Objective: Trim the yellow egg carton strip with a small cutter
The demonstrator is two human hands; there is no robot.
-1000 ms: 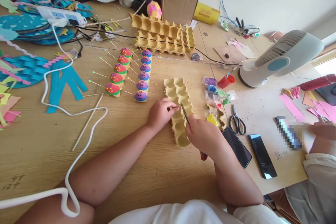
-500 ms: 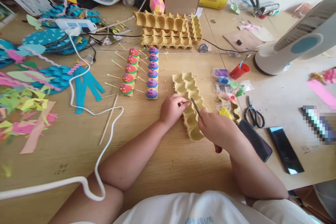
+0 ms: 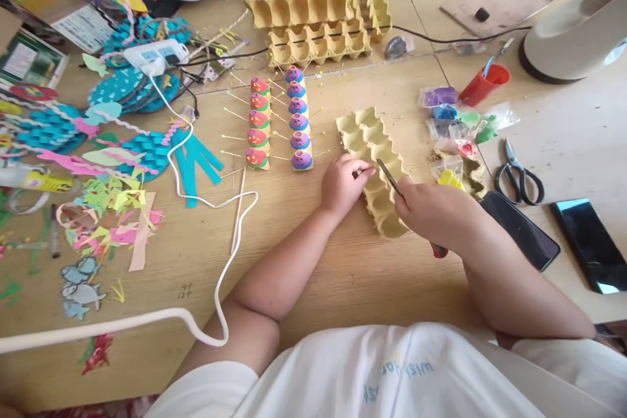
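Note:
My left hand point(image 3: 345, 184) is closed in a pinch on a small thin stick at the left edge of the egg carton point(image 3: 385, 199). In my right hand point(image 3: 431, 209) is a dark metal tool point(image 3: 388, 176) with a red handle end, its blade angled over the carton. The blade and the stick are apart. Two rows of painted carton caterpillars stand to the left: a red and green one point(image 3: 258, 121) and a purple and blue one point(image 3: 299, 121), both with pins stuck in as feelers.
More egg cartons point(image 3: 318, 10) lie at the back. Bags of coloured clay point(image 3: 439, 96), a red cup point(image 3: 484, 85), scissors point(image 3: 518, 173) and two phones point(image 3: 590, 245) are at the right. A white cable point(image 3: 220, 287) crosses the left side, near paper scraps point(image 3: 115, 209).
The view has shifted left and down, so the hands and carton appear farther right. Both hands keep their hold, with little change between them.

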